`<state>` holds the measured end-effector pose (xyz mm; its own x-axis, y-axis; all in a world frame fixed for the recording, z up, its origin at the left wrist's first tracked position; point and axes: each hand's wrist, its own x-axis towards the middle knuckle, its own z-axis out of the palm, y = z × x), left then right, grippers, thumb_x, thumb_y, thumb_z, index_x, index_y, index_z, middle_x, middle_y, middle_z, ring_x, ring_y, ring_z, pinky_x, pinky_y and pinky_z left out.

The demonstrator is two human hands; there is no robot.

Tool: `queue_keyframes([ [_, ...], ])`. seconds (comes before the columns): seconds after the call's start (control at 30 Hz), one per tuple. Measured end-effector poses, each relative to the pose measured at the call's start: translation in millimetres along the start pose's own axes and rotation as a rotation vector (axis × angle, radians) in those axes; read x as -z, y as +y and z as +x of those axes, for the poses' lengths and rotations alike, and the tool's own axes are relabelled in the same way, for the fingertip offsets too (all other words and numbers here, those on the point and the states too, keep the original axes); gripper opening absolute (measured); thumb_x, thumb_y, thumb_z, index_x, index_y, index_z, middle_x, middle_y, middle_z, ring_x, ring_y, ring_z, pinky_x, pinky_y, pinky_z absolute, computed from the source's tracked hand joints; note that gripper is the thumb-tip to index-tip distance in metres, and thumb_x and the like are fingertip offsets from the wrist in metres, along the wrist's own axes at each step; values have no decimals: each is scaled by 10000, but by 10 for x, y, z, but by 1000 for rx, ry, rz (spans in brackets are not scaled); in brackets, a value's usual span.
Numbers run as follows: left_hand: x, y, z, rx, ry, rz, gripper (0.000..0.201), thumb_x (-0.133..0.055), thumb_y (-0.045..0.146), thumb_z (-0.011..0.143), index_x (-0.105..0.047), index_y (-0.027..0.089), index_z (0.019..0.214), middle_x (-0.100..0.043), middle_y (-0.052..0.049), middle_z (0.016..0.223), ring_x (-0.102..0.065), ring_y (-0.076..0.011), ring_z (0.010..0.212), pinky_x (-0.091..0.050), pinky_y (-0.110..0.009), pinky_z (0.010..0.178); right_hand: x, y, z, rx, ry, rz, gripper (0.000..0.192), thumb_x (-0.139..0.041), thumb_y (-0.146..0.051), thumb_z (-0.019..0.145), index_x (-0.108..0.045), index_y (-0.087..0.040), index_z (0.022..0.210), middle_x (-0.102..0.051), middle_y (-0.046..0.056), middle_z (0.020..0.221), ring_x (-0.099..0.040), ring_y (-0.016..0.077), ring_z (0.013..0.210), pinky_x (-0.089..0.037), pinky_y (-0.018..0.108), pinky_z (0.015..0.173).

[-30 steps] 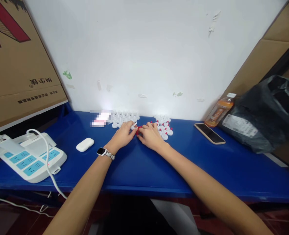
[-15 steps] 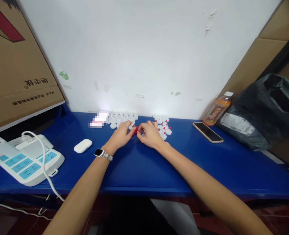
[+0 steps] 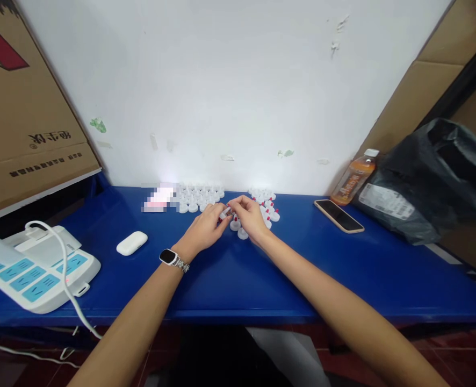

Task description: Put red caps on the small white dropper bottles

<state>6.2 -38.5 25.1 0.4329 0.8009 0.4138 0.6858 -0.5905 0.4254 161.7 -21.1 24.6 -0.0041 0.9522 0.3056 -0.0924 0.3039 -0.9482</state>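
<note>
Left hand (image 3: 203, 230) and right hand (image 3: 249, 217) meet fingertip to fingertip, each grip pinched on one small white plastic cap (image 3: 225, 212) held just above the glossy blue surface (image 3: 230, 269). White round caps (image 3: 200, 196) sit in rows behind; red-tipped caps (image 3: 269, 207) to the right. Cardboard box (image 3: 24, 123) has mirrored print, unreadable. Orange-label bottle (image 3: 353, 180), label too small to read. Smooth white earbud case (image 3: 132, 243), phone (image 3: 338, 215), crinkled black bag (image 3: 435, 177), white wall (image 3: 238, 91).

I see an earbud case (image 3: 131, 243) and power strip (image 3: 32, 269) toward the tabletop's (image 3: 230, 279) left edge, phone (image 3: 338, 215) and bottle (image 3: 354, 177) toward its right.
</note>
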Motion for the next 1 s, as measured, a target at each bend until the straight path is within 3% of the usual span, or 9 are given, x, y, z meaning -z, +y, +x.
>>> queue_keyframes([
  [0.47,-34,-3,16,14,62,-31,255,-392,438,1012,-515,220,1064,-577,-65,938,-581,-230,874,-476,-369,769,-59,-37,-103,211,66,-145,187,-582,-370,864,-533,-218,768,-605,-15,696,-538,133,619,-444,260,607],
  [0.6,-2,-14,5,4,46,-29,247,-374,423,1018,-505,216,1054,-565,-70,947,-574,-234,879,-473,-381,778,-33,-65,-147,310,46,-301,209,-537,-355,920,-541,-217,764,-594,-8,705,-502,140,641,-418,275,635],
  [0.8,-25,-34,15,-30,63,-51,185,-374,362,1017,-473,206,1027,-564,-98,1002,-557,-254,964,-475,-426,866,45,-154,-150,475,-12,-704,317,-477,-380,981,-530,-214,716,-577,23,747,-529,171,766,-414,303,746],
  [1.0,-16,-101,16,-43,73,-43,183,-369,359,1012,-470,206,1022,-536,-88,961,-538,-252,930,-475,-428,844,28,-179,-147,499,-76,-756,325,-429,-392,1007,-543,-216,759,-594,33,792,-550,175,819,-420,299,784],
])
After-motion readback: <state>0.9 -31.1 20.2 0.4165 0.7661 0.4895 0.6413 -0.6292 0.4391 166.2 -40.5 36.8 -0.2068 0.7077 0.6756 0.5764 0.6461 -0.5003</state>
